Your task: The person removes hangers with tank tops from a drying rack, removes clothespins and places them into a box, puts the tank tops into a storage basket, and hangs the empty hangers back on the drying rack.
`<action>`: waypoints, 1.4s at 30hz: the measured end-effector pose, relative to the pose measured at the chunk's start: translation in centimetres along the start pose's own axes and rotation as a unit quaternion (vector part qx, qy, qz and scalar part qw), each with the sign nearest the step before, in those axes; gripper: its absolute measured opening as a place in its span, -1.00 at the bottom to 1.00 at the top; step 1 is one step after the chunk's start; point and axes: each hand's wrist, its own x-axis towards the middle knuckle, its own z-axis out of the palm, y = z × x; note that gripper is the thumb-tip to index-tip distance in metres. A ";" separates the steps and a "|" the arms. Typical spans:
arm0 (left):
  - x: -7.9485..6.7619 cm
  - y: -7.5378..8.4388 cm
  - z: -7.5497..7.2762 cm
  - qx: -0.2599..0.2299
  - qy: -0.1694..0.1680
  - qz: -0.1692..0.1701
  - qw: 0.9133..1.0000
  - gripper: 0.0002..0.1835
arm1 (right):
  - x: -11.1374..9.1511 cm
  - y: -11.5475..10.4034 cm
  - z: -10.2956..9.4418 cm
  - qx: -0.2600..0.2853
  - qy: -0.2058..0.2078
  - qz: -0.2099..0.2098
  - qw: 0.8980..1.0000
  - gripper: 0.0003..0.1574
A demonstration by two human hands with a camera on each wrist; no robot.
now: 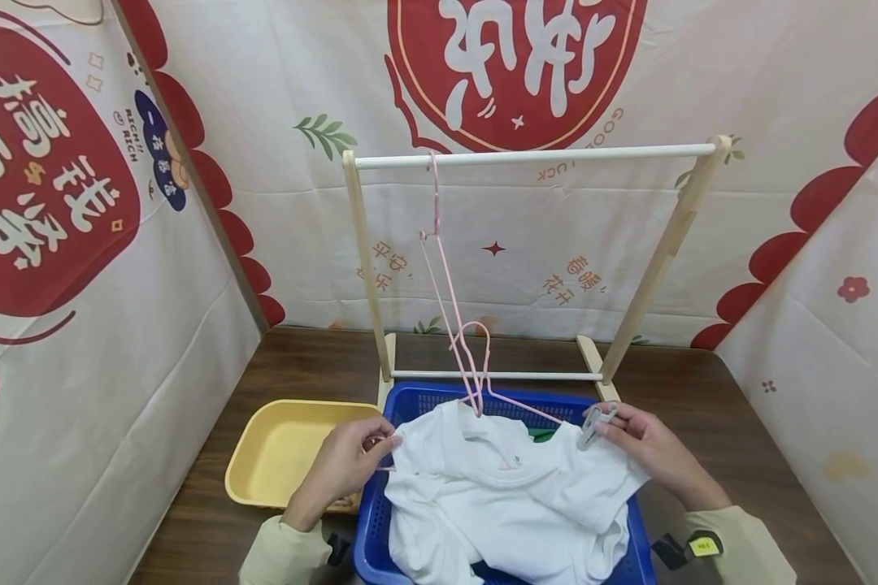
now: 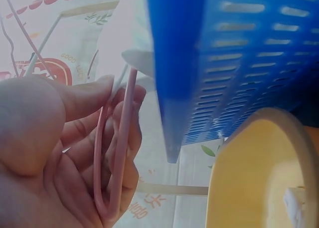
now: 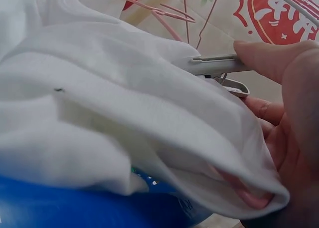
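Observation:
A white T-shirt (image 1: 512,512) lies spread over a blue basket (image 1: 371,536), with a pink clothes hanger (image 2: 124,123) inside it; the hanger's hook rises from the neck opening. At one sleeve my left hand (image 1: 347,457) grips the hanger's protruding end, thumb and fingertips at the shirt's edge. My right hand (image 1: 651,451) pinches a grey clothespin (image 1: 594,426) by its handles at the other shoulder. The jaws of that clothespin meet the shirt fabric in the right wrist view. Inside the sleeve opening there, the hanger's other end shows.
Behind the basket stands a wooden rack with a white top bar (image 1: 556,154). Another pink hanger (image 1: 450,286) hangs from it, reaching down near the shirt collar. A yellow tray (image 1: 252,443) sits left of the basket on the brown table (image 1: 307,357). Printed cloth walls surround the table.

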 end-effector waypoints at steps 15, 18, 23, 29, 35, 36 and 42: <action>-0.2 -0.3 0.0 -0.016 -0.048 0.004 0.999 -0.88 | 0.2 -0.3 0.0 -0.031 0.029 -0.010 0.999 -0.58; -0.2 -0.5 0.1 -0.019 -0.060 0.001 0.998 -0.88 | 0.2 -0.3 0.0 -0.030 0.033 -0.010 0.999 -0.59; -0.2 -0.7 0.2 -0.027 -0.070 -0.005 0.997 -0.86 | 0.4 -0.1 0.1 -0.024 0.042 -0.006 0.999 -0.58; -0.2 -0.8 0.3 -0.036 -0.071 -0.007 0.997 -0.85 | 0.5 0.0 0.3 -0.010 0.046 -0.017 0.999 -0.58; -0.2 -0.8 0.3 -0.039 -0.070 -0.010 0.997 -0.84 | 0.6 0.1 0.4 -0.041 0.070 -0.049 0.995 -0.61; -0.2 -0.8 0.4 -0.039 -0.070 -0.010 0.997 -0.84 | 0.6 0.2 0.4 -0.050 0.074 -0.055 0.994 -0.62; -0.3 -0.9 0.5 -0.031 -0.065 -0.011 0.997 -0.84 | 0.8 0.5 0.4 -0.075 0.090 -0.061 0.991 -0.65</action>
